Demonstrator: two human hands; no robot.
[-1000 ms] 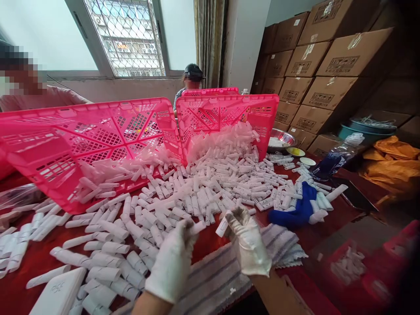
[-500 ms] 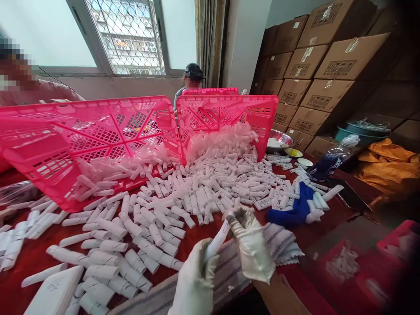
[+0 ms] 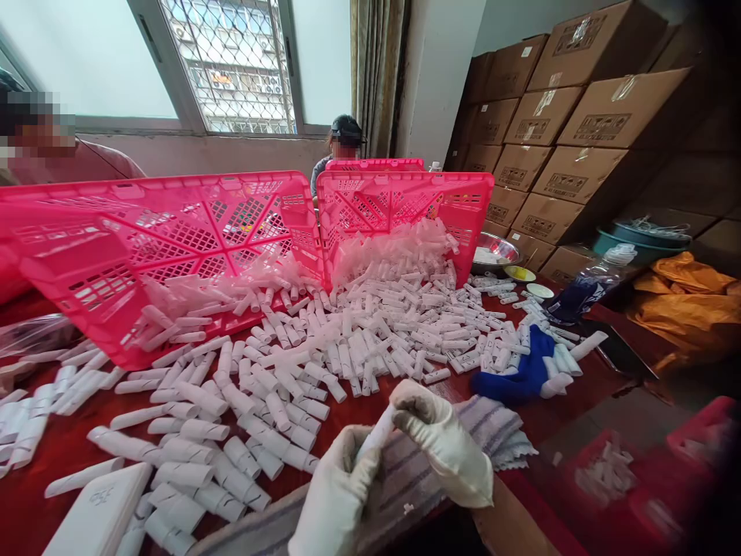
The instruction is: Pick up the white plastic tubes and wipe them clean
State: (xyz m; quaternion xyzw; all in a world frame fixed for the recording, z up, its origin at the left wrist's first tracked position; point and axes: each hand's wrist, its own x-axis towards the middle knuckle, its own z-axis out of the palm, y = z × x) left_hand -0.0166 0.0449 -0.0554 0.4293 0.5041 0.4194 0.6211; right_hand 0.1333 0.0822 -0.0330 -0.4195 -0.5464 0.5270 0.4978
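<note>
Both of my hands wear pale gloves. My left hand (image 3: 339,490) is wrapped around the lower part of a small white paper-like tube (image 3: 377,434), which it holds tilted. The fingers of my right hand (image 3: 443,436) are closed over the tube's upper end, hiding it. Beneath my hands lies a grey striped towel (image 3: 405,483) along the table's near edge. Many similar white tubes (image 3: 278,409), some with dark curved marks, are spread loosely on the red table beyond and to the left.
Two pink plastic baskets (image 3: 214,232) lie tipped on their sides, spilling tubes. A blue cloth (image 3: 524,371), a bottle of dark liquid (image 3: 584,289) and a metal bowl (image 3: 501,251) stand right. A white box (image 3: 96,513) sits near left. Two people sit across; cartons (image 3: 584,174) are stacked behind.
My right hand has shifted slightly and turned, its fingers now covering more of the tube's upper end. My left hand still grips the tube, a little lower and further left.
</note>
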